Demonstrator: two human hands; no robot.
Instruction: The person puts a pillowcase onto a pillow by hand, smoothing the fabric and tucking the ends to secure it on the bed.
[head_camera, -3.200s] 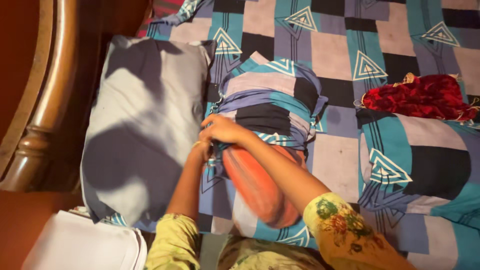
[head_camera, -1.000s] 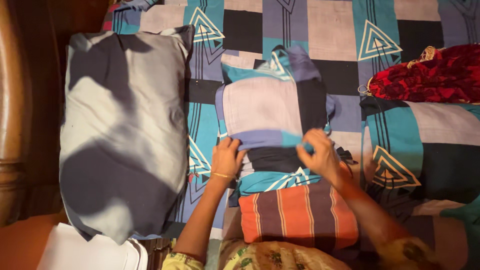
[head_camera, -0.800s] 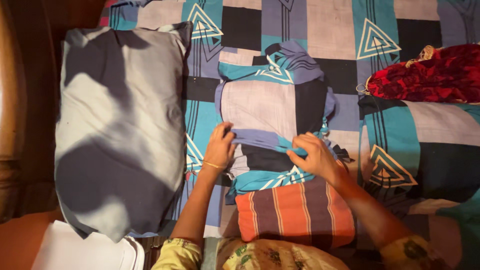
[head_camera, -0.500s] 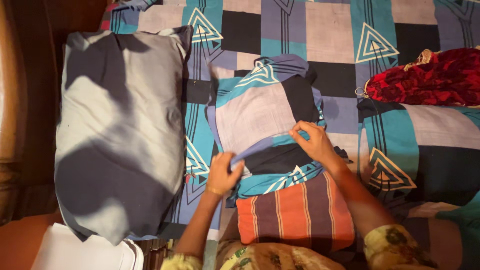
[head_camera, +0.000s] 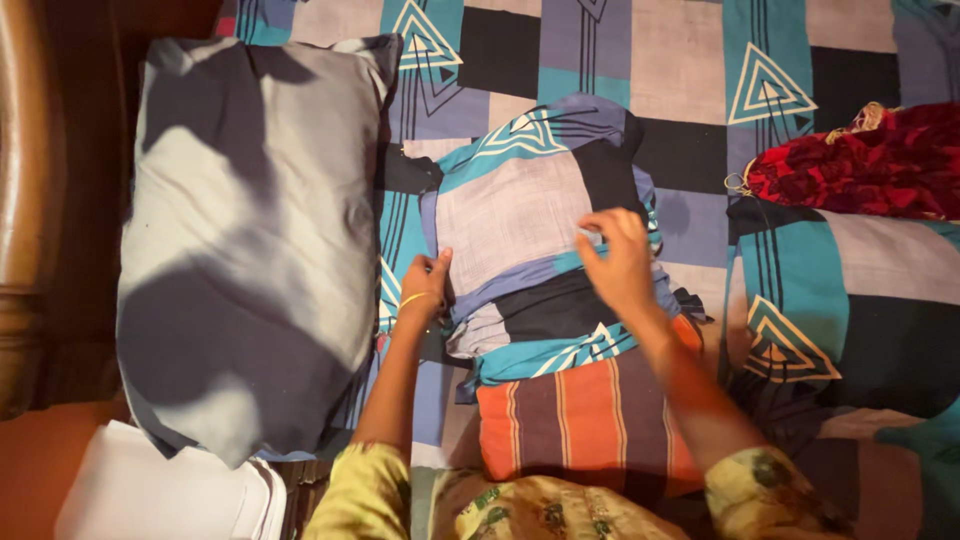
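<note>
Both hands grip the patterned pillowcase (head_camera: 520, 215), half-drawn over the striped pillow (head_camera: 585, 420): left hand (head_camera: 425, 290) pinching its left edge, right hand (head_camera: 615, 260) its right edge. Grey pillow (head_camera: 250, 240) lies left, just beside.

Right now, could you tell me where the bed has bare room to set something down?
Free: bedsheet beyond the patterned pillowcase, and the patch below the red cloth. Crowded: left hand, right hand and striped pillow beside the grey pillow.

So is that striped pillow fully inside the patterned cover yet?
No, partly out. The striped pillow's near end still shows below the patterned cover, whose edge the left hand and right hand grip.
</note>
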